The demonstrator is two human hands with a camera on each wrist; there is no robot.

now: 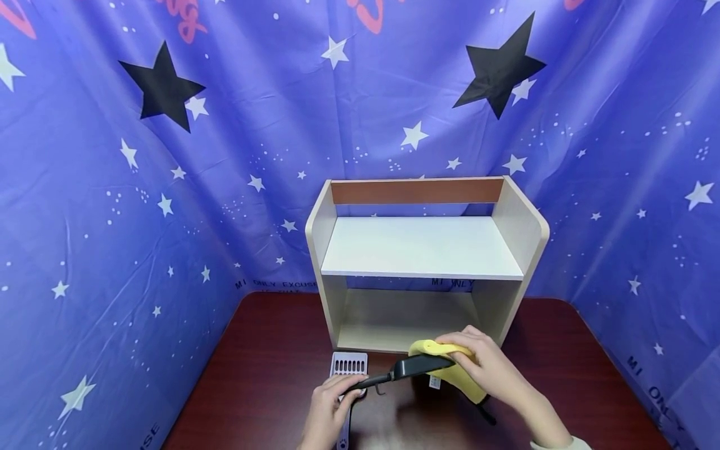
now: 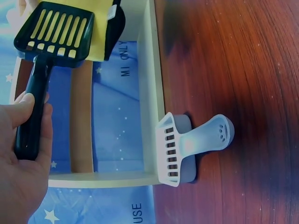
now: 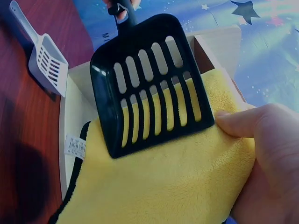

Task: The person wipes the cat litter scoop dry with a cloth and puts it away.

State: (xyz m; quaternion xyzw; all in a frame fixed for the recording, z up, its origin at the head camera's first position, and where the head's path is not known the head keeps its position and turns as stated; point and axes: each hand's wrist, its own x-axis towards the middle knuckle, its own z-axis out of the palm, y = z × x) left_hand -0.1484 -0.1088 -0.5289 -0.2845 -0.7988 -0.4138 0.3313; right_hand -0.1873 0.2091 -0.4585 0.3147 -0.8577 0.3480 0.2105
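Observation:
My left hand [image 1: 329, 406] grips the handle of a black slotted litter scoop [image 2: 55, 35], holding it raised over the table. In my right hand [image 1: 486, 365] is a yellow cloth [image 3: 163, 182] with dark edging and a white label [image 3: 74, 146], pinched between thumb and fingers. The cloth lies behind the scoop's slotted head in the right wrist view, and yellow shows through the slots. On the table below, near my left hand, rests a light grey slotted scoop [image 2: 205, 136] set in a matching holder [image 2: 188, 169].
A two-level shelf unit [image 1: 422, 247] stands at the back of the dark red wooden table [image 1: 253, 362], just beyond my hands. A blue curtain [image 1: 253, 125] with stars hangs around the table's back and sides.

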